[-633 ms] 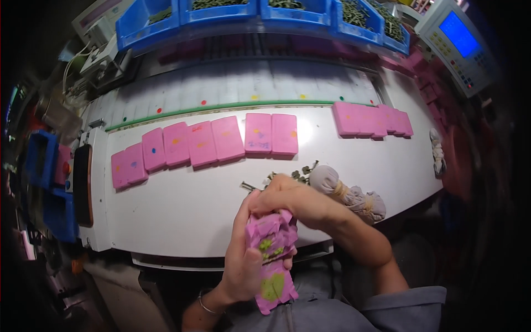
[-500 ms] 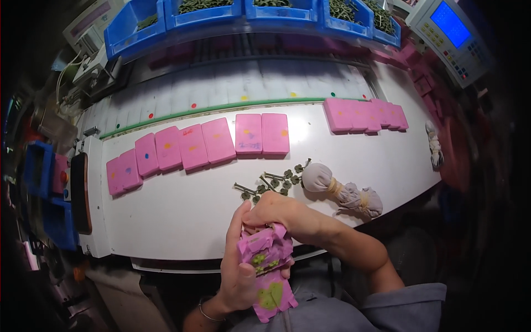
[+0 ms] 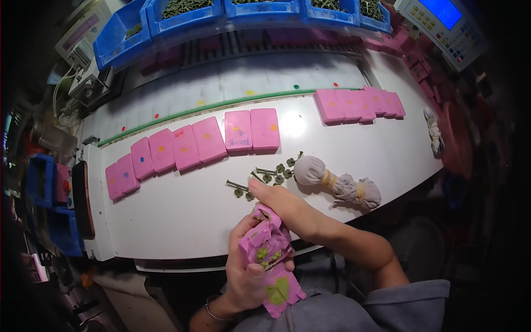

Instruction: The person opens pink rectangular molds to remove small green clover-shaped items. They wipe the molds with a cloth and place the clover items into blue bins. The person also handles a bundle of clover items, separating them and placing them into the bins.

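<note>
My left hand (image 3: pixel 243 276) is wrapped round a soft pink mold (image 3: pixel 260 238). The mold is bent open, with bright green marks inside and a lower flap (image 3: pixel 282 290) with a green patch hanging down toward my lap. My right hand (image 3: pixel 282 205) is above the mold's top end, its back toward me. One fingertip reaches the small dark green flower-shaped pieces with stems (image 3: pixel 267 178) lying on the white table. The other right fingers are hidden, so their grip does not show. Right of the pieces lies a white cloth bundle (image 3: pixel 311 170) tied with yellowish bands.
Pink blocks (image 3: pixel 185 147) form a row at the left, and more pink blocks (image 3: pixel 330 106) stand back right. Blue bins (image 3: pixel 182 25) of green pieces line the far side. A control panel (image 3: pixel 442 27) with a blue screen is at the far right.
My right hand has moved away from the mold's top and forward toward the green pieces. My left hand still holds the mold. The whole view has shifted slightly.
</note>
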The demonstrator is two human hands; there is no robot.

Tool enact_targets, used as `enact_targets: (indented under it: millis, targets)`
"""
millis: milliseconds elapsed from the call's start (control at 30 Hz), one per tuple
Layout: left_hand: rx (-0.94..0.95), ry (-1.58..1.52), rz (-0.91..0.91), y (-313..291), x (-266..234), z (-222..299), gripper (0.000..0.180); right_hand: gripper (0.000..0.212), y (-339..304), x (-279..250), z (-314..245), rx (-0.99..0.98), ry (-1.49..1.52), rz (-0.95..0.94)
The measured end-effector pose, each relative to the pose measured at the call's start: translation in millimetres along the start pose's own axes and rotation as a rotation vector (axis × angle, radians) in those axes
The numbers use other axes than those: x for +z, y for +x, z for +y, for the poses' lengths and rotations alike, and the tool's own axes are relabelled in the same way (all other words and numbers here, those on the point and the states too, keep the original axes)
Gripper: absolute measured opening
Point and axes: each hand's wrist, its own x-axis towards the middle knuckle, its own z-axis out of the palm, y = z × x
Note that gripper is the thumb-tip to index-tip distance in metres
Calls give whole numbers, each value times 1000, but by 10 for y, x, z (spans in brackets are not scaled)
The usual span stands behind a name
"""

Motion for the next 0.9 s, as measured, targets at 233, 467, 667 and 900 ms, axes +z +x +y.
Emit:
enact_targets:
  millis: [233,467,667,900]
  targets:
    - [-181,50,40,48,-96,82,63,50,-114,-100,56,-383,-532,341]
    - [-338,-248,222,358,-245,77,66,65,-571,-581,142,-339,-1472,456]
    - [-246,-168,242,477,-246,-25,54,54,-583,-277,45,-708,-1259,521]
    - [40,223,316,552,-103,27,38,48,-472,-107,52,-798,-1477,332]
